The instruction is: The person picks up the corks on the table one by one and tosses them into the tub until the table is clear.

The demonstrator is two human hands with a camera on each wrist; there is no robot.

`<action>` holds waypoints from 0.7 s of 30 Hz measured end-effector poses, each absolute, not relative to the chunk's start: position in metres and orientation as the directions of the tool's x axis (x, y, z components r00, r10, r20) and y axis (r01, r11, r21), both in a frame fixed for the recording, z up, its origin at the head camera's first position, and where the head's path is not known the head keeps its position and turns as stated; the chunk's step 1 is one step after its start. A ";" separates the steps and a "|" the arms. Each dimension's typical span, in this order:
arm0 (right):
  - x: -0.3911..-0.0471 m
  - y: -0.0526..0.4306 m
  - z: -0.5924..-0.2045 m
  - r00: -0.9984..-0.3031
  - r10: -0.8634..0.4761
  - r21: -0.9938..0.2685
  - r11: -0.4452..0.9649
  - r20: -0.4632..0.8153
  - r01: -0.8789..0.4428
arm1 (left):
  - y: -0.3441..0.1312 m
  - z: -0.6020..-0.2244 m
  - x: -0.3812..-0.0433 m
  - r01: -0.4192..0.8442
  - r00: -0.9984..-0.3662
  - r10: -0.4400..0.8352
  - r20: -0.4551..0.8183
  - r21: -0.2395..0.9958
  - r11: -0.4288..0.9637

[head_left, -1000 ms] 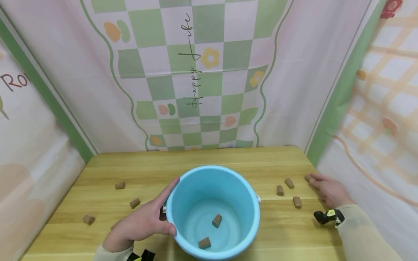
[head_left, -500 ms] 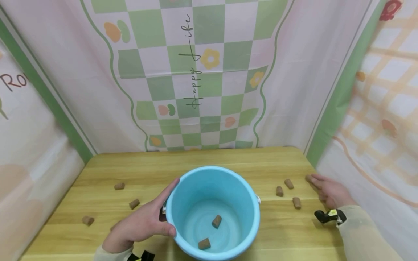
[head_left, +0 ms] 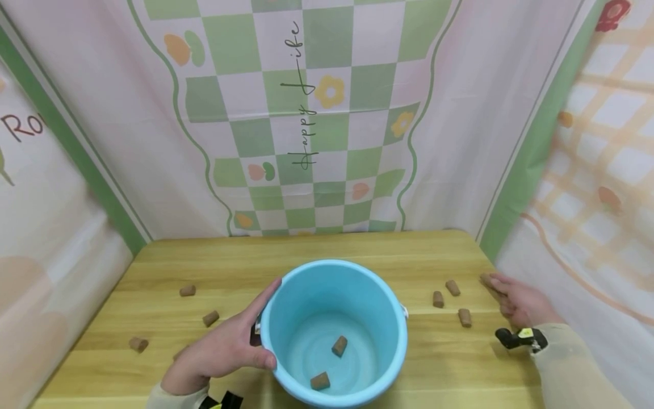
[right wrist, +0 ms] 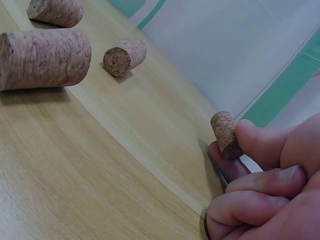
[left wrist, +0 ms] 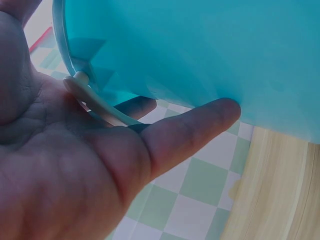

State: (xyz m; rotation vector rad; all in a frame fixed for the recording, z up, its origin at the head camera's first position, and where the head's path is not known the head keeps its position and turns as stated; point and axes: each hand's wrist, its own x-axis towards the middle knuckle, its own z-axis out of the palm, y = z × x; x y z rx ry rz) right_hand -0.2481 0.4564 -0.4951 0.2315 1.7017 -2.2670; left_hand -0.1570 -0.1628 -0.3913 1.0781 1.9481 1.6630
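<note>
Left hand (head_left: 230, 343) was clasped on the outer left side of 1 blue bucket (head_left: 332, 289), thumb at the rim; 1 white handle (left wrist: 98, 104) lay between palm and bucket wall. Right hand (head_left: 523, 301), well apart from the left, pinched 1 cork (right wrist: 224, 134) between thumb and finger at the right edge of the wooden desk (head_left: 230, 258). Inside bucket: 2 separate corks (head_left: 320, 380) lay on the bottom. Right of bucket: 3 loose corks (head_left: 464, 317), grouped near. Left of bucket: 3 scattered corks (head_left: 210, 318). Behind desk: 1 green-and-white checked cloth (head_left: 328, 130), lettered "Happy Life".
</note>
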 end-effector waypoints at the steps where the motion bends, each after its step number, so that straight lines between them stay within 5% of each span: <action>1: -0.248 0.456 -0.495 -0.945 -0.139 -0.906 -0.272 -0.296 0.323 | -0.163 -0.391 -0.157 0.313 -0.646 0.737 0.199 0.950 0.017; 16: -0.249 0.458 -0.493 -0.945 -0.115 -0.886 -0.329 -0.305 0.326 | -0.162 -0.390 -0.157 0.294 -0.634 0.747 0.200 0.956 -0.007; 21: -0.249 0.455 -0.482 -0.948 -0.128 -0.924 -0.220 -0.291 0.313 | -0.162 -0.389 -0.157 0.294 -0.647 0.739 0.189 0.956 0.014</action>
